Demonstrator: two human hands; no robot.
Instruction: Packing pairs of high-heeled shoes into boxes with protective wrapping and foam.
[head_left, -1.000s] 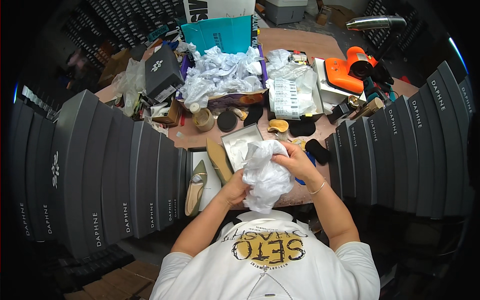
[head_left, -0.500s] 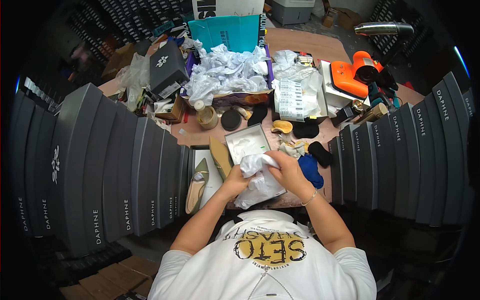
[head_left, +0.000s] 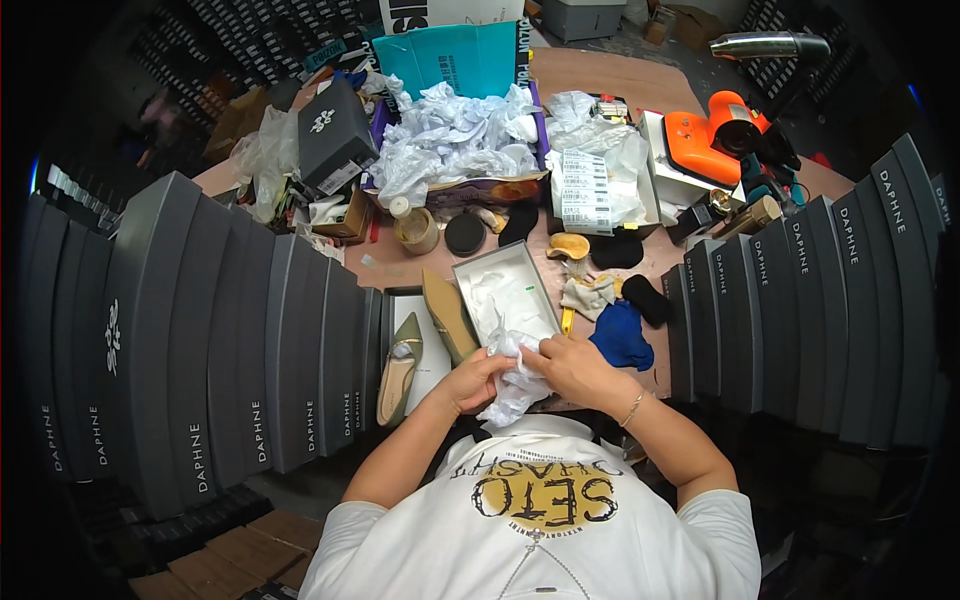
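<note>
Holds crumpled white tissue paper (head_left: 518,390) just beyond a white shirt (head_left: 420,530), pinched between the closed-up fingers of left hand (head_left: 473,382) and right hand (head_left: 580,368), at the near end of an open grey box (head_left: 543,288). Has two olive pointed flats (head_left: 398,382) lying left of that, and farther off a purple carton (head_left: 480,195) heaped with loose paper (head_left: 455,135).

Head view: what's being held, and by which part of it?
Crumpled, thin white paper. The left hand grips its left side; the right hand holds its upper right. Exact fingertip contact can't be told.
</note>
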